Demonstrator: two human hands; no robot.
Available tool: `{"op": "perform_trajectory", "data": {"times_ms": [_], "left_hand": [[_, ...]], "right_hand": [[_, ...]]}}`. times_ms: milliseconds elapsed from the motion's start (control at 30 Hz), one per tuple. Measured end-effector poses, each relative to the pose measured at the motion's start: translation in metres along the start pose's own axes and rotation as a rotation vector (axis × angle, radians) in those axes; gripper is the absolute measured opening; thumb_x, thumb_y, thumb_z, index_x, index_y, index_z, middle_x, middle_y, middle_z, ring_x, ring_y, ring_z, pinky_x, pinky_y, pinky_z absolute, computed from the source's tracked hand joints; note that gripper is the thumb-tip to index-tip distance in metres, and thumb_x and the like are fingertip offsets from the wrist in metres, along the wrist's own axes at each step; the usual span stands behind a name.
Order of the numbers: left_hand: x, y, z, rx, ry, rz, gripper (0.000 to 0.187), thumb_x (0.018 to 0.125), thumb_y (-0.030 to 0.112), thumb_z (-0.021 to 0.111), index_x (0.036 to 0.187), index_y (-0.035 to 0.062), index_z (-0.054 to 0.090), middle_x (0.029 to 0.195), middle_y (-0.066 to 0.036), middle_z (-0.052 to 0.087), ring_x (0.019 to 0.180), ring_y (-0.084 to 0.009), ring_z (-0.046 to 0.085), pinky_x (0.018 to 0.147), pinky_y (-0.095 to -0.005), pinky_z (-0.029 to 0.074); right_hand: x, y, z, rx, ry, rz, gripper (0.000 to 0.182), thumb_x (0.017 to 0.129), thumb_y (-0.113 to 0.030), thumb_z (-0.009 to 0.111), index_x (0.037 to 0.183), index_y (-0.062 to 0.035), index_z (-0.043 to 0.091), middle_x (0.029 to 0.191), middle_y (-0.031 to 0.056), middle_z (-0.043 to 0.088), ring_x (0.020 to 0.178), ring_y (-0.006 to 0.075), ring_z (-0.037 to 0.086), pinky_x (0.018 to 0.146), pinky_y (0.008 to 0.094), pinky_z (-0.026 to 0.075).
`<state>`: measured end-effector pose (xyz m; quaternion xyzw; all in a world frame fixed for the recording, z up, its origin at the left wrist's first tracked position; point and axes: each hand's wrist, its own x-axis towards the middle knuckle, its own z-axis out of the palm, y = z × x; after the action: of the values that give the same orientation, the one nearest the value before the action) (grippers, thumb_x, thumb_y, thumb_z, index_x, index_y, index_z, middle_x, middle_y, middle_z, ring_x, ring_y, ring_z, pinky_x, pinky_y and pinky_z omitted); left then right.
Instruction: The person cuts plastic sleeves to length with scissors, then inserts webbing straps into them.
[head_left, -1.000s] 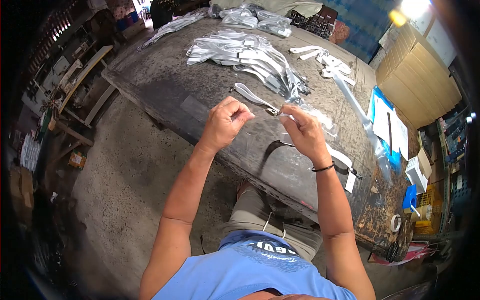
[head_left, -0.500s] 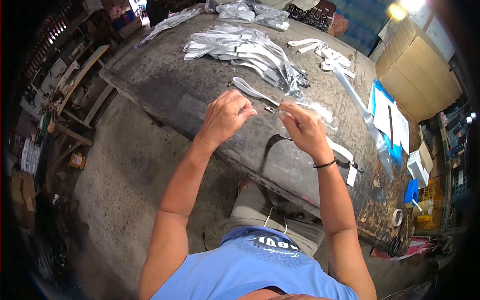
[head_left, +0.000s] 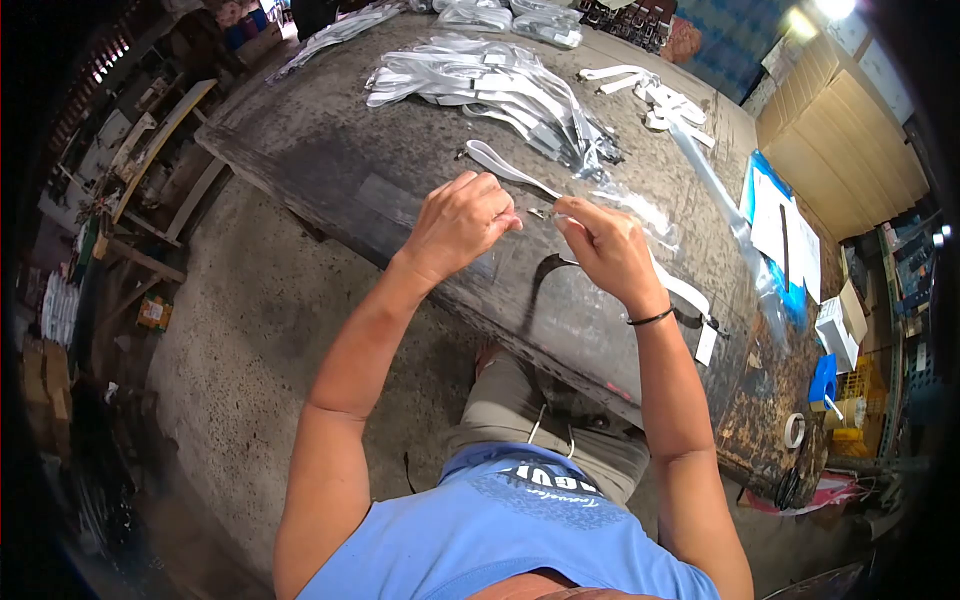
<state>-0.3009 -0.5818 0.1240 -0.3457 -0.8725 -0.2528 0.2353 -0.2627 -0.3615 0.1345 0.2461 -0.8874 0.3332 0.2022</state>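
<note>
My left hand (head_left: 465, 225) is closed above the table's near edge, its fingers pinched; whatever they hold is too small to make out. Close to its right, my right hand (head_left: 610, 248) is also closed, with thumb and forefinger together at a small metal clip (head_left: 537, 213). A white strap (head_left: 510, 170) loops on the table behind my hands and runs toward my right hand. Another stretch of white strap (head_left: 685, 292) lies right of my right wrist, ending at a white tag (head_left: 706, 345). My fingers hide the middle of the strap.
On the dark table (head_left: 330, 150) lies a large pile of white straps (head_left: 490, 90), with a smaller bundle (head_left: 665, 105) to its right. Papers (head_left: 785, 235) on a blue sheet, a cardboard box (head_left: 840, 140), a tape roll (head_left: 794, 431) and a small white box (head_left: 838, 328) stand or lie along the right side.
My left hand has shifted slightly right, toward my right hand. The view has moved a little; my right hand keeps nearly the same pose.
</note>
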Motion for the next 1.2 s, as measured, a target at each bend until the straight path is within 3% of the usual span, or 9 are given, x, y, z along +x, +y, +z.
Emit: {"op": "perform_trajectory", "data": {"times_ms": [567, 700, 800, 867, 967, 1033, 1200], "left_hand": [[0.004, 0.0, 0.0, -0.209, -0.101, -0.05, 0.019, 0.078, 0.02, 0.074, 0.085, 0.0044, 0.066, 0.085, -0.007, 0.065, 0.081, -0.0264, 0.062, 0.074, -0.0374, 0.05], [0.006, 0.0, 0.002, -0.265, -0.131, -0.077, 0.018, 0.079, 0.016, 0.072, 0.091, 0.0034, 0.067, 0.09, -0.009, 0.067, 0.084, -0.0267, 0.063, 0.076, -0.0369, 0.05], [0.007, 0.001, 0.003, -0.246, -0.165, -0.064, 0.018, 0.081, 0.012, 0.07, 0.096, 0.0022, 0.068, 0.091, -0.011, 0.069, 0.082, -0.0248, 0.066, 0.074, -0.0346, 0.051], [0.007, -0.001, 0.006, -0.357, -0.241, -0.217, 0.019, 0.083, 0.012, 0.069, 0.098, 0.0015, 0.068, 0.087, -0.011, 0.07, 0.075, -0.0185, 0.066, 0.071, -0.0311, 0.051], [0.009, -0.007, 0.004, -0.478, -0.279, -0.324, 0.019, 0.084, 0.013, 0.068, 0.098, 0.0012, 0.068, 0.082, -0.009, 0.07, 0.069, -0.012, 0.062, 0.067, -0.0288, 0.049], [0.01, -0.011, 0.002, -0.497, -0.313, -0.342, 0.019, 0.084, 0.014, 0.069, 0.099, 0.0012, 0.068, 0.081, -0.007, 0.07, 0.07, -0.0102, 0.061, 0.067, -0.0282, 0.049], [0.02, -0.006, 0.002, -0.559, -0.438, -0.345, 0.022, 0.085, 0.017, 0.069, 0.099, 0.0002, 0.068, 0.08, -0.005, 0.069, 0.073, -0.0079, 0.058, 0.068, -0.0267, 0.047]], "right_hand": [[0.008, 0.005, 0.0, -0.076, -0.11, -0.044, 0.017, 0.084, -0.013, 0.064, 0.099, -0.0076, 0.068, 0.086, 0.0148, 0.068, 0.07, 0.0324, 0.065, 0.064, 0.0381, 0.051], [0.014, 0.004, 0.001, -0.04, -0.161, -0.006, 0.018, 0.084, -0.015, 0.061, 0.099, -0.0107, 0.067, 0.081, 0.0162, 0.067, 0.075, 0.0353, 0.064, 0.066, 0.043, 0.051], [0.019, 0.004, 0.003, -0.019, -0.198, 0.013, 0.019, 0.084, -0.016, 0.061, 0.1, -0.0104, 0.067, 0.079, 0.0165, 0.067, 0.075, 0.0356, 0.064, 0.067, 0.0431, 0.051], [0.021, 0.005, 0.002, -0.004, -0.214, 0.019, 0.02, 0.084, -0.017, 0.061, 0.101, -0.01, 0.067, 0.078, 0.0164, 0.067, 0.075, 0.0358, 0.064, 0.068, 0.0431, 0.05], [0.022, 0.007, -0.005, 0.034, -0.234, 0.123, 0.023, 0.084, -0.019, 0.061, 0.103, -0.008, 0.066, 0.08, 0.0175, 0.067, 0.079, 0.0369, 0.064, 0.072, 0.0434, 0.05], [0.023, 0.011, -0.013, 0.052, -0.318, 0.265, 0.021, 0.084, -0.02, 0.065, 0.097, -0.0037, 0.065, 0.081, 0.0172, 0.065, 0.074, 0.0354, 0.063, 0.066, 0.04, 0.049], [0.025, 0.022, -0.005, 0.022, -0.295, 0.011, 0.023, 0.085, -0.022, 0.066, 0.098, -0.0036, 0.064, 0.079, 0.0155, 0.063, 0.073, 0.0289, 0.063, 0.065, 0.0381, 0.047]]}}
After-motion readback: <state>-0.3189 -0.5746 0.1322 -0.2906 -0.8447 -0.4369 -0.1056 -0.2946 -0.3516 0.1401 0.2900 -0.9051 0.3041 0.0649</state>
